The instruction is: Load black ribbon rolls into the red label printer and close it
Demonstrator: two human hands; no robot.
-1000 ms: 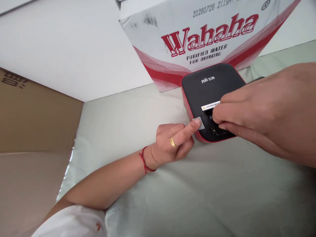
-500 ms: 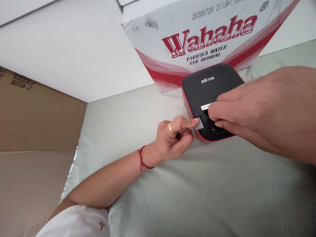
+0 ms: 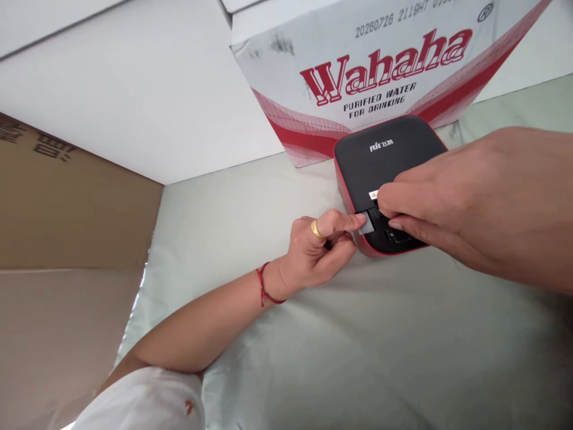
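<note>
A small printer (image 3: 389,155), black on top with red sides and white "FEIE" lettering, lies on the pale green cloth. From the left, my left hand (image 3: 322,248) presses its index fingertip on a grey latch (image 3: 367,224) at the printer's near left edge. The other fingers are curled in, and a gold ring circles the index finger. My right hand (image 3: 456,203) is over the printer's near right part, its fingers and thumb pinched together at the dark recess (image 3: 394,237). What lies between those fingertips is hidden. Part of a white warning label (image 3: 373,194) shows beside them.
Behind the printer stands a white and red Wahaha water carton (image 3: 331,119). A white panel (image 3: 156,89) rises at the back left. Brown cardboard (image 3: 76,209) borders the left side. Pale green cloth (image 3: 358,340) covers the surface.
The whole view has shifted slightly, so things appear a little farther right. Both hands keep nearly the same place on the printer.
</note>
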